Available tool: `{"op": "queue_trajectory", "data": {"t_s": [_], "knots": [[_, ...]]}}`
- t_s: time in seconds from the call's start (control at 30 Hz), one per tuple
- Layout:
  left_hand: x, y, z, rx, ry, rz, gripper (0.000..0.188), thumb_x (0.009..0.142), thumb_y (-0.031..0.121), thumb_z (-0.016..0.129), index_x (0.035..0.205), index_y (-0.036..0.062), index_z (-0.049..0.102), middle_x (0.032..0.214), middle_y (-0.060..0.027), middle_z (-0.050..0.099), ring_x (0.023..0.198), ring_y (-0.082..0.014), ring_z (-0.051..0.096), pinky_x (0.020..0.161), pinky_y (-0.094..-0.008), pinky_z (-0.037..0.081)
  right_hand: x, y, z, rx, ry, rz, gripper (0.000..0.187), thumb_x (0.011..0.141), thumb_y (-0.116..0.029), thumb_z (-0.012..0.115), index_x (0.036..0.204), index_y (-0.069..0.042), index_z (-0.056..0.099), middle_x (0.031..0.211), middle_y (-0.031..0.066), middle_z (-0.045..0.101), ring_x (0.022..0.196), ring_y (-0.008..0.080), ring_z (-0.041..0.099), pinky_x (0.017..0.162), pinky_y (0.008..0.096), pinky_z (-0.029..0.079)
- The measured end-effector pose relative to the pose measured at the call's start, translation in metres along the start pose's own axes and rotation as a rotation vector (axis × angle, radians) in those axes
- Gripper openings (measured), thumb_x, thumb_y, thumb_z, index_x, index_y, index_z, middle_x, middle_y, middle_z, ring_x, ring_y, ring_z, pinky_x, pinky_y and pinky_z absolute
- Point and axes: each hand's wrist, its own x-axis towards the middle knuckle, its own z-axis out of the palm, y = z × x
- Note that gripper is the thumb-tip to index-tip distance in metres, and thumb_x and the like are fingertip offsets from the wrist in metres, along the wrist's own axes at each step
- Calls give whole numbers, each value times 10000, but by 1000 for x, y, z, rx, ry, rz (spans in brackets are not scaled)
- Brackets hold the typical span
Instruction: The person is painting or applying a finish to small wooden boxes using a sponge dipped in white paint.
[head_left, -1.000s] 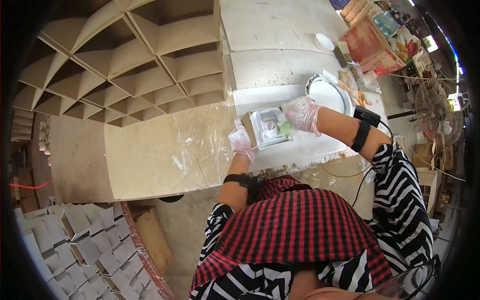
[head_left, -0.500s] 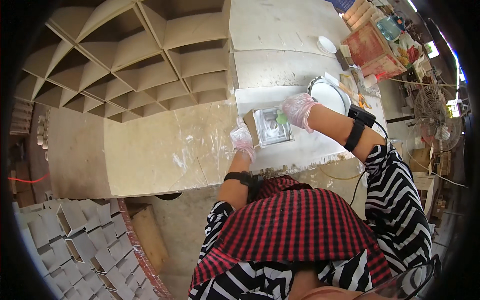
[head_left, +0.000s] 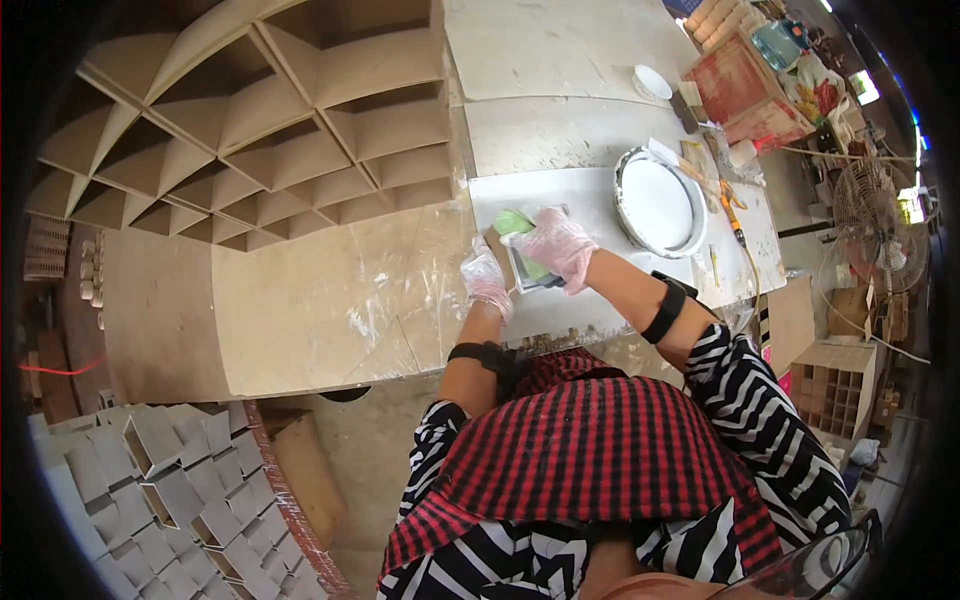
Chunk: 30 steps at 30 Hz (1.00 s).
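Wide workshop table (head_left: 290,310), stained with white smears, is seen in the head view, with a large brown cardboard grid of square compartments (head_left: 250,120) placed on its far left part. On a white sheet (head_left: 605,290), near the table's front edge, a small brown-sided cardboard box (head_left: 501,258) is set. By its left side the gloved left hand (head_left: 485,278) is rested, seemingly so that the box is kept steady; whether the fingers are curled around its edge cannot be told. By the gloved right hand (head_left: 555,248), a soft pale green cloth or sponge (head_left: 515,222) is gripped and held over the box, so its inside is mostly hidden. To the right, a round white bucket (head_left: 660,208) is placed near, probably for easy reaching. Just beside its rim, a flat tool with wooden handle (head_left: 692,170) is laid. On the box and the bucket, no brand, label or writing can be read.
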Motion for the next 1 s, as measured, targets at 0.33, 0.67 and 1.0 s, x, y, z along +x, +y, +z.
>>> {"op": "queue_trajectory", "data": {"t_s": [0.33, 0.67, 1.0], "knots": [[-6, 4, -2, 147, 24, 98, 512, 928, 418, 499, 811, -50, 671, 646, -132, 622, 580, -238, 535, 568, -389, 417, 16, 18, -4, -104, 51, -80, 401, 804, -277, 623, 1152, -79, 611, 858, 87, 667, 744, 200, 618, 697, 342, 498], [-6, 1, -3, 141, 13, 114, 477, 944, 396, 495, 841, -31, 680, 665, -97, 628, 579, -197, 537, 539, -370, 419, 3, 13, -3, 24, 55, -110, 427, 809, -290, 644, 1169, -70, 578, 980, 143, 667, 855, 276, 649, 737, 358, 517], [-20, 16, -3, 29, -27, -27, 494, 940, 435, 484, 903, -15, 685, 704, -75, 637, 606, -182, 568, 558, -356, 461, -19, 19, -31, 58, -39, -109, 470, 796, -176, 699, 1216, -69, 519, 1047, 152, 640, 869, 217, 629, 755, 324, 508]]}}
